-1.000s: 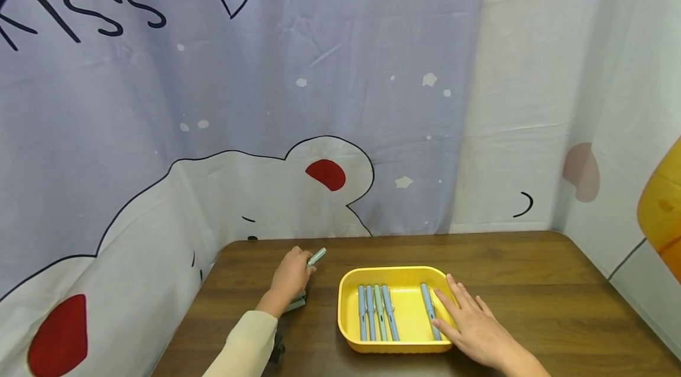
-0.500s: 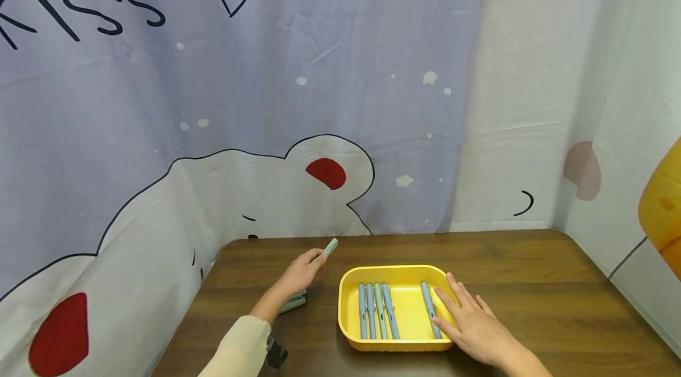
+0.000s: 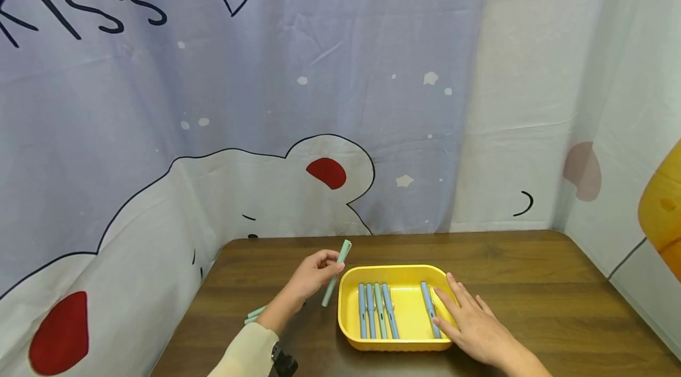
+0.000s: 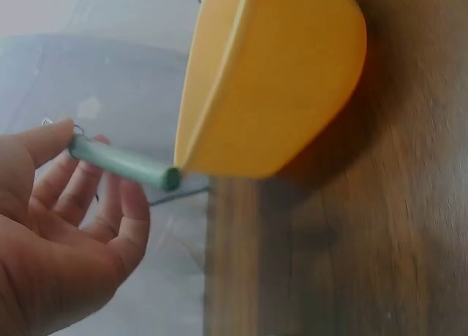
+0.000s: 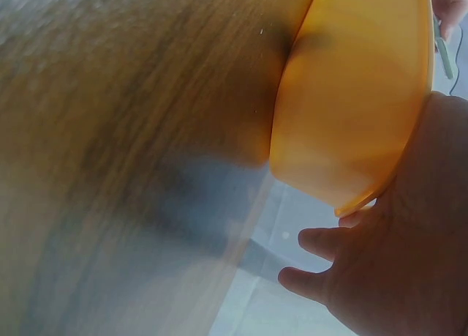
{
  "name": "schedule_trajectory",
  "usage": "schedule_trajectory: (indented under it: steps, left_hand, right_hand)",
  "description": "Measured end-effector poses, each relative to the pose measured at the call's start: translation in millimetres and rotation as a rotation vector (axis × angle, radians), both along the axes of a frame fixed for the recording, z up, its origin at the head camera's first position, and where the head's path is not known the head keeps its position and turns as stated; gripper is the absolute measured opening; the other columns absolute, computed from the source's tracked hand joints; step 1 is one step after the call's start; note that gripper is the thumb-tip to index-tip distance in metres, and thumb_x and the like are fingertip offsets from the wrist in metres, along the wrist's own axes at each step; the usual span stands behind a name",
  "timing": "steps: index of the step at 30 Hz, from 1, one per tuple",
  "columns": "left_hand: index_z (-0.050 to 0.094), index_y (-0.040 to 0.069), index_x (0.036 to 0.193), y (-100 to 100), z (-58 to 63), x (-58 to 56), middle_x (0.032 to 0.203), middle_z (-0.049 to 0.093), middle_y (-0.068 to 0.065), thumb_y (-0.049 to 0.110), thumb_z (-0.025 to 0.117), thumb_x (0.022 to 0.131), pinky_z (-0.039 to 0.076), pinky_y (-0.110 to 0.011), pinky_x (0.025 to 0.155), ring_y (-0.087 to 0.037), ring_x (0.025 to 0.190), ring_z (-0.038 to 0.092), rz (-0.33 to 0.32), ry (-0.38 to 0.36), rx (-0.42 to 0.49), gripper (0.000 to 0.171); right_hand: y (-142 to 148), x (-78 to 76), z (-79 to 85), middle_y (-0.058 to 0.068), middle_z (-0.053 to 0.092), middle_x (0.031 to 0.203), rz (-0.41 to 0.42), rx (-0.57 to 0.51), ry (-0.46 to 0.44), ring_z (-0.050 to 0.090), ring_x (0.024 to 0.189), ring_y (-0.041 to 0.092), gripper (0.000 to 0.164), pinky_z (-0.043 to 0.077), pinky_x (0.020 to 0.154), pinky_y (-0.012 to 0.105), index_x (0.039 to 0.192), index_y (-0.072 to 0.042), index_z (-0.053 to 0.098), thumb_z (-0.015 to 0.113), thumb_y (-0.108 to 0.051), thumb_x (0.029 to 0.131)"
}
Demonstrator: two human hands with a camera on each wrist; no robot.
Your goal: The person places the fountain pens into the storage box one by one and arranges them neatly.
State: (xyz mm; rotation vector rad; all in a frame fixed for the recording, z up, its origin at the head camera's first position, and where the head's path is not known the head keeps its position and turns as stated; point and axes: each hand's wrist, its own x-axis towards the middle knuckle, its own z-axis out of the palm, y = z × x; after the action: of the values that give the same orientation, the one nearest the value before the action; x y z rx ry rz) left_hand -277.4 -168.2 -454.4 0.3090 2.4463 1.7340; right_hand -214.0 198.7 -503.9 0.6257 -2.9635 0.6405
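Note:
My left hand (image 3: pixel 313 276) pinches a light green pen (image 3: pixel 330 291) between thumb and fingers, just left of the yellow tray (image 3: pixel 396 347). In the left wrist view this pen (image 4: pixel 124 165) points toward the tray wall (image 4: pixel 292 65), and one end looks round and dark. My right hand (image 3: pixel 472 328) rests over the tray's right rim with its fingers spread. A single blue pen (image 3: pixel 430 310) lies inside by those fingertips. Grouped at the tray's left are several upright-lying pens: blue ones (image 3: pixel 362 311) and a green one (image 3: pixel 380 311).
More green pens (image 3: pixel 255 313) lie on the brown wooden table (image 3: pixel 511 265), partly hidden by my left forearm. A dark wrist device (image 3: pixel 284 361) sits at my left cuff. Behind the table hangs a printed curtain (image 3: pixel 298 70).
My left hand has moved right from the loose pens toward the tray, carrying the green pen, which has turned more upright. The right hand and the tray stay put.

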Motion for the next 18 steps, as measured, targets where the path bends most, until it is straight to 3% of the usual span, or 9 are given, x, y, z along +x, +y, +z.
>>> schedule_trajectory:
  steps: [10,18]
  left_hand:
    - [0.061,0.008,0.128,23.0,6.4,9.9,0.096,0.064,-0.006,0.032,0.073,0.094,0.06,-0.037,0.063,-0.022,0.078,0.065,0.029,-0.115,0.068,0.044]
    - [0.061,0.01,0.126,44.1,5.7,15.3,0.105,0.066,-0.016,0.028,0.073,0.094,0.061,-0.04,0.061,-0.025,0.079,0.066,0.013,-0.17,0.105,0.038]
  right_hand:
    - [-0.9,0.3,0.0,0.023,0.019,0.165,0.001,-0.002,0.014,0.032,0.145,0.049,0.066,0.026,0.106,0.077,0.153,-0.011,0.046,0.052,-0.053,0.102]
    - [-1.2,1.1,0.4,0.023,0.02,0.166,-0.002,-0.003,0.017,0.033,0.145,0.049,0.066,0.027,0.106,0.077,0.153,-0.012,0.046,0.053,-0.052,0.102]
